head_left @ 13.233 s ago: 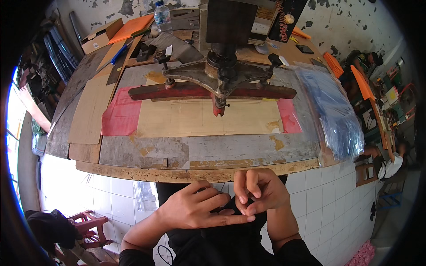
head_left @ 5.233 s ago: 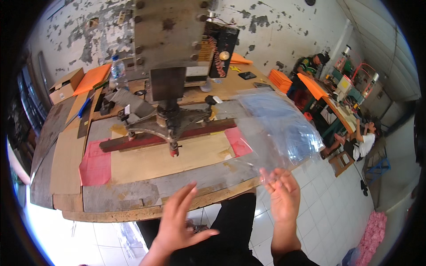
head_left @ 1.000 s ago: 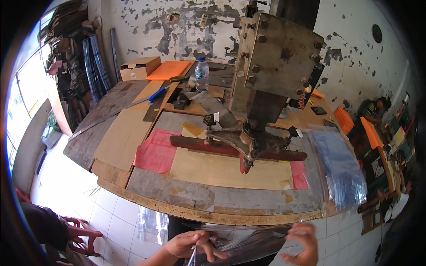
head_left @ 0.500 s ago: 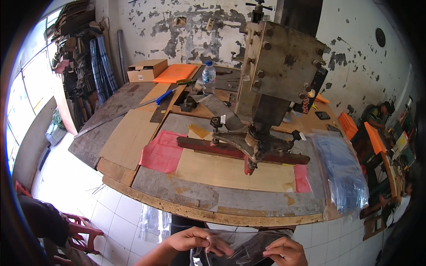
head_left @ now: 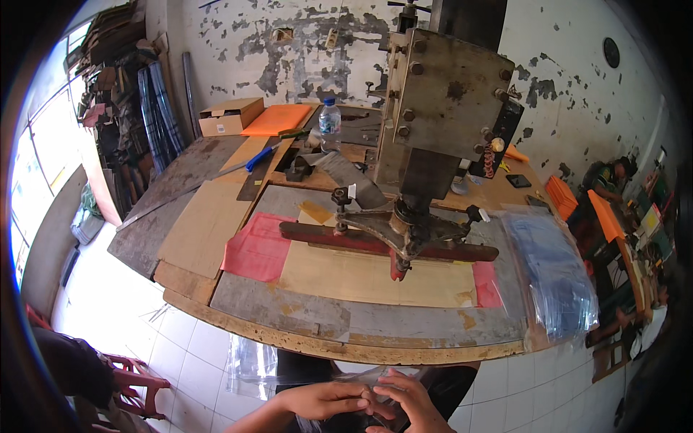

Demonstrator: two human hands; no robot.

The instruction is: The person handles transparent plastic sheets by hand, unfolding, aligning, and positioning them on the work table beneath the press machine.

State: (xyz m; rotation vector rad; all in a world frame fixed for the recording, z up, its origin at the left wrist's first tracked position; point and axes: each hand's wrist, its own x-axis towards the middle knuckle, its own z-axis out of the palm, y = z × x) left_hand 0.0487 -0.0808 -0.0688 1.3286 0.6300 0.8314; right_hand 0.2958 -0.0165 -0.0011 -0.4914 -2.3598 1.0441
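Below the table's front edge, my left hand (head_left: 326, 401) and my right hand (head_left: 410, 401) have come together over my lap. Between and under the fingers is a thin clear plastic sheet (head_left: 369, 375), mostly covered by the hands. The left fingers bend around it, and the right thumb and fingers close on it from the other side. Just beyond my hands, a metal press (head_left: 455, 94) stands over the table, its long red bar (head_left: 325, 239) above a tan board (head_left: 361, 282). A pink sheet (head_left: 256, 249) shows at the board's left end.
A stack of clear plastic sleeves (head_left: 552, 270) lies on the table's right side. Further back are a water bottle (head_left: 329, 126), a blue-handled cutter (head_left: 260, 158), an orange packet (head_left: 280, 120) and a cardboard box (head_left: 231, 117). A red stool (head_left: 141, 382) stands left. Another person (head_left: 613, 177) sits far right.
My hands have moved from apart to close together, the right one shifting left and bunching the clear plastic sheet between them. The whole view has shifted slightly; the press looks unmoved.
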